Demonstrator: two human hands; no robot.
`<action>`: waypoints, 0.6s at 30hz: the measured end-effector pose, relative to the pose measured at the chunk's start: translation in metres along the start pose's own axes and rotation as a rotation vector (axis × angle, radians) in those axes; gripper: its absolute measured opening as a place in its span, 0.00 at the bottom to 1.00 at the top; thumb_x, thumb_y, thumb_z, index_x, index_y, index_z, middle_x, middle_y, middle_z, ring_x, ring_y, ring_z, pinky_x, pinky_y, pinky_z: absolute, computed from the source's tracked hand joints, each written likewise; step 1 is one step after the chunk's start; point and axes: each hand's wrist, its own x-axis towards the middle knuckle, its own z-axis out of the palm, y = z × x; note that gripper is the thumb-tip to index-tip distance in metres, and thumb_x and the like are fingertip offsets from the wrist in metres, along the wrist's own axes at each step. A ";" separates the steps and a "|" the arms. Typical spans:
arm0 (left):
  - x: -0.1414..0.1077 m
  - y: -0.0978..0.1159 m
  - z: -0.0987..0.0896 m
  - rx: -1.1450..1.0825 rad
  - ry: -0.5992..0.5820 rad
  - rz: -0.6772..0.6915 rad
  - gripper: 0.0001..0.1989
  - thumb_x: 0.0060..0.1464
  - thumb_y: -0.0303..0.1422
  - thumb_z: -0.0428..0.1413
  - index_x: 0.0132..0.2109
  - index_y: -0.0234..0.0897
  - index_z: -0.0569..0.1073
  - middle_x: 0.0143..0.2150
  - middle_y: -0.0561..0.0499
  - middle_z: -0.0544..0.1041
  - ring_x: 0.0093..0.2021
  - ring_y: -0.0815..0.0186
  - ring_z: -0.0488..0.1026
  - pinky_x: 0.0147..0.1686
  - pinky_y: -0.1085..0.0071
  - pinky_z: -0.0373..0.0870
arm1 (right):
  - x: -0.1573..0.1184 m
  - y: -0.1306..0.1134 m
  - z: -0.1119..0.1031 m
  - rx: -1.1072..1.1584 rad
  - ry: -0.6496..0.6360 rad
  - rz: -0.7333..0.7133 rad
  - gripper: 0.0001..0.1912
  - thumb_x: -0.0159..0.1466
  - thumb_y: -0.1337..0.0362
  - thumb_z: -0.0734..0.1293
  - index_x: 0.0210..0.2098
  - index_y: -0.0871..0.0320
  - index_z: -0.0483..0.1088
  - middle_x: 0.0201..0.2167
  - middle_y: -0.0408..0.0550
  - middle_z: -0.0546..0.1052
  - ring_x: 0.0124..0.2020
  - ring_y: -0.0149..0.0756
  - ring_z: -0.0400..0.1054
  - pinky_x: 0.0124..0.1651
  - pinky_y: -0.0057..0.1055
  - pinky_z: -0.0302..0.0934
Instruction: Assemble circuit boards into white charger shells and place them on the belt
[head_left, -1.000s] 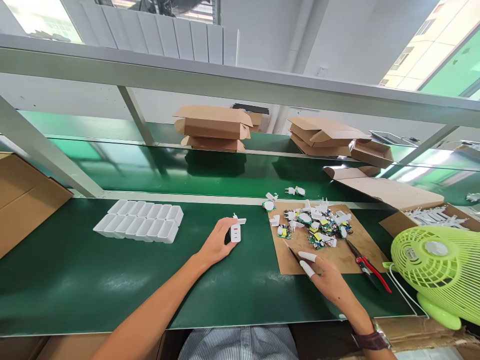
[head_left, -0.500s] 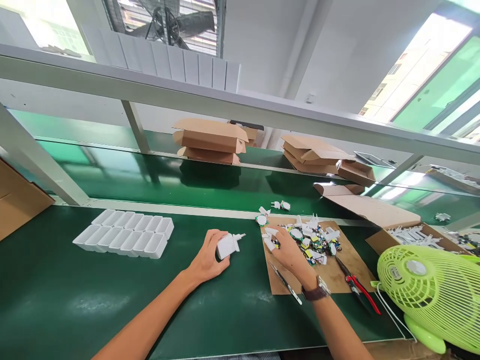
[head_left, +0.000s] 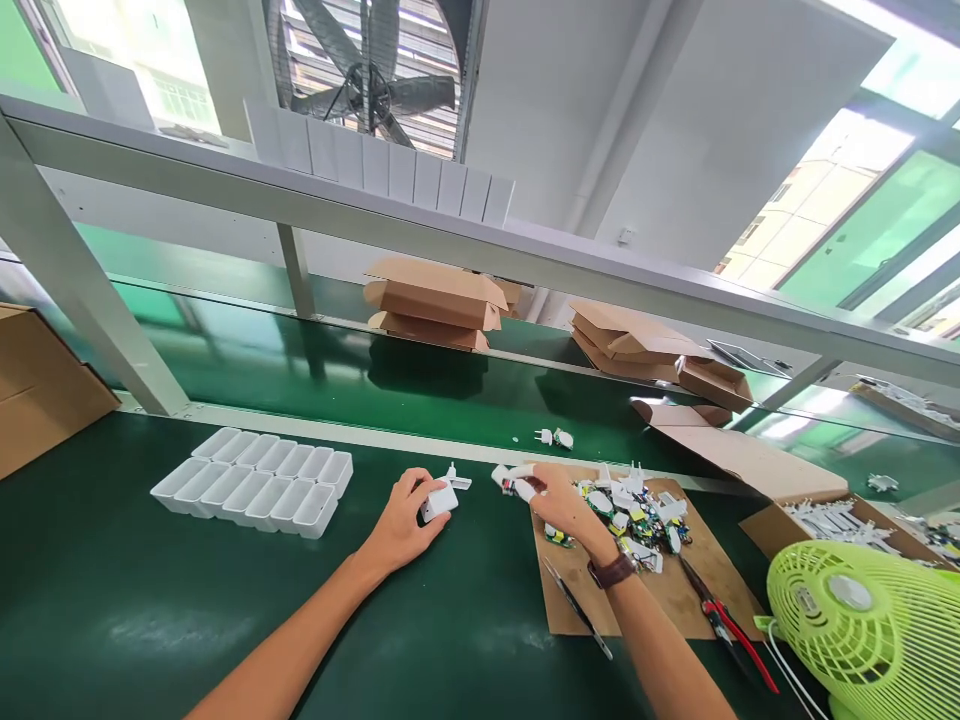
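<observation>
My left hand (head_left: 397, 528) is closed around a small white plastic casing (head_left: 441, 503), just above the green bench. At the casing's far side shows a white plug piece with prongs (head_left: 454, 480); whether it is joined to the casing I cannot tell. My right hand (head_left: 564, 508), white covers on its fingertips, pinches a small white part with a circuit board (head_left: 507, 481), apart from the casing. Below and right of that hand, a heap of circuit boards and white plastic parts (head_left: 630, 515) lies on a cardboard sheet (head_left: 577, 595).
A white tray of small compartments (head_left: 255, 485) stands left. Tweezers (head_left: 577, 608) and red-handled pliers (head_left: 724, 620) lie at the cardboard. A green fan (head_left: 862, 625) and a carton of white parts (head_left: 832, 520) are right. Another board with plug (head_left: 555, 438) lies behind.
My right hand has lifted the circuit-board part from the cardboard's far left corner and moved left. My left hand has turned the casing and plug piece. The camera view has shifted.
</observation>
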 end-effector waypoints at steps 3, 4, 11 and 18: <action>0.000 -0.004 0.004 0.100 -0.011 0.008 0.21 0.57 0.34 0.58 0.57 0.43 0.74 0.53 0.45 0.74 0.53 0.54 0.72 0.53 0.57 0.72 | -0.019 -0.009 0.009 0.189 -0.151 -0.095 0.17 0.72 0.61 0.57 0.39 0.58 0.76 0.35 0.46 0.80 0.35 0.36 0.73 0.37 0.28 0.65; 0.000 -0.005 0.005 0.138 -0.007 0.017 0.22 0.57 0.34 0.58 0.59 0.42 0.73 0.53 0.44 0.75 0.54 0.53 0.72 0.53 0.55 0.71 | -0.024 -0.012 0.014 0.186 -0.184 -0.088 0.17 0.72 0.60 0.58 0.39 0.59 0.77 0.33 0.46 0.80 0.34 0.36 0.73 0.36 0.28 0.64; 0.002 -0.003 0.005 0.134 0.078 0.106 0.15 0.65 0.36 0.51 0.55 0.41 0.75 0.49 0.44 0.80 0.49 0.54 0.74 0.52 0.56 0.72 | -0.059 -0.019 0.009 -0.212 -0.075 -0.001 0.09 0.69 0.67 0.63 0.43 0.61 0.75 0.42 0.56 0.79 0.45 0.45 0.73 0.44 0.33 0.59; 0.010 -0.004 0.004 0.237 0.030 0.075 0.22 0.60 0.43 0.57 0.57 0.39 0.74 0.58 0.40 0.76 0.58 0.48 0.70 0.58 0.51 0.68 | -0.124 0.009 -0.005 -0.403 -0.226 0.144 0.03 0.64 0.68 0.68 0.39 0.59 0.71 0.39 0.52 0.78 0.37 0.43 0.74 0.33 0.32 0.51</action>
